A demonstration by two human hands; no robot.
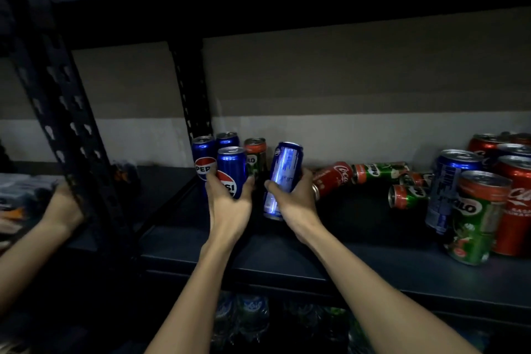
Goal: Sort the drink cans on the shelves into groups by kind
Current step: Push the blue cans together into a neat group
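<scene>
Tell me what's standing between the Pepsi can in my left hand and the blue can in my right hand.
In the head view, an upright Milo can stands behind the gap between the Pepsi can and the blue can.

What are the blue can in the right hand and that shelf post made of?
Blue can: looks like thin metal with a glossy printed coat; bright glare streaks run down its side. Shelf post: probably steel painted matte black, with punched slots and no shine.

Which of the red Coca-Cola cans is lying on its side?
The Coca-Cola can just right of the right hand lies tipped over; the other red ones stand upright at far right.
</scene>
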